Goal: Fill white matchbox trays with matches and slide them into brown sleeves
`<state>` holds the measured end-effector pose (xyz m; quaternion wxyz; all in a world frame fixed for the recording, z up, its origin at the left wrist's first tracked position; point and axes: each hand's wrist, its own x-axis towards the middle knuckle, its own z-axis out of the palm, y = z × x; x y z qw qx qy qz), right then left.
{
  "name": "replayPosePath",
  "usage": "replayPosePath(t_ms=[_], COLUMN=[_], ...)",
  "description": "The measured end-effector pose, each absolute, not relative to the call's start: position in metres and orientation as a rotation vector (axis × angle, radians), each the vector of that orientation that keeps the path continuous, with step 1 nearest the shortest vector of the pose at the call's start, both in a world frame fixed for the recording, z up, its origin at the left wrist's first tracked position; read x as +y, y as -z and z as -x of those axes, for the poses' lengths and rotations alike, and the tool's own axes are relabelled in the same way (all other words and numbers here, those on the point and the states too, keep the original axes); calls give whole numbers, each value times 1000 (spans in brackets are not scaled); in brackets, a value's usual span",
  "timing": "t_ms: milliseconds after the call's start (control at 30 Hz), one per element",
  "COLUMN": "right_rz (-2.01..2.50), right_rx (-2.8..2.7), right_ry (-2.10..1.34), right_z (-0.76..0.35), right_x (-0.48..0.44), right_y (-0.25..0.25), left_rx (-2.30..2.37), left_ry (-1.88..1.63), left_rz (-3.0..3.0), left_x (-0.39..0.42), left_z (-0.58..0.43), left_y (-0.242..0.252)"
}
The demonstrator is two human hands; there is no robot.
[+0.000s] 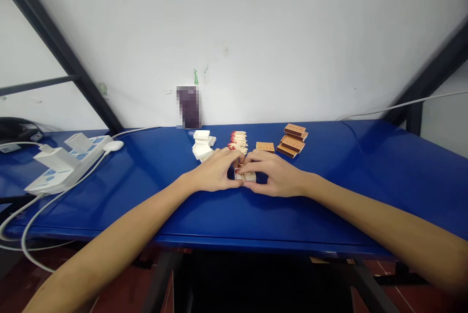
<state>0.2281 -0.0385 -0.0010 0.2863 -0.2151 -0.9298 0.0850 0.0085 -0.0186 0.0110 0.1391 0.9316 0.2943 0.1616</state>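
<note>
A small white matchbox tray (250,177) lies on the blue table between my hands, with some matches visible in it. My left hand (216,170) curls around the tray's left end, thumb at the near side and fingers at the far side. From the right, my right hand (278,173) holds the tray with its thumb near the front edge, while a fingertip reaches onto the matches inside. Just beyond my fingers is a pile of red-tipped matches (238,140). Fingers partly cover an orange matchbox sleeve (265,146) behind my right hand.
Several white trays (202,149) are heaped left of the matches. Orange matchbox sleeves (293,144) are stacked to the right. A white power strip (58,176) with plugs and cables occupies the table's left side. A dark pixelated object (190,107) stands against the wall.
</note>
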Motion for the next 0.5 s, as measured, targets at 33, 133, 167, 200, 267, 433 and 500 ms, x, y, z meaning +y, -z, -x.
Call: replayPosePath(t_ms=[33, 133, 167, 200, 267, 433, 500], right_rz=[576, 575, 581, 589, 607, 652, 647], right_rx=[-2489, -2502, -2504, -2506, -2502, -2491, -2488], right_ry=[-224, -221, -217, -213, -208, -228, -233], right_z=[-228, -229, -229, -230, -231, -234, -234], right_x=[-38, -37, -37, -36, -35, -31, -29], right_y=[1, 2, 2, 3, 3, 4, 4], left_rx=[848, 847, 850, 854, 860, 832, 814], left_ry=[-468, -467, -465, -463, -462, -477, -482], left_rz=[-2691, -2685, -2685, -2688, -2694, -2715, -2722], left_x=[-19, -19, -19, -19, -19, -18, -17], left_z=[-8, -8, -8, -8, -8, -7, -7], left_y=[-11, -11, -11, -11, -11, -10, -10])
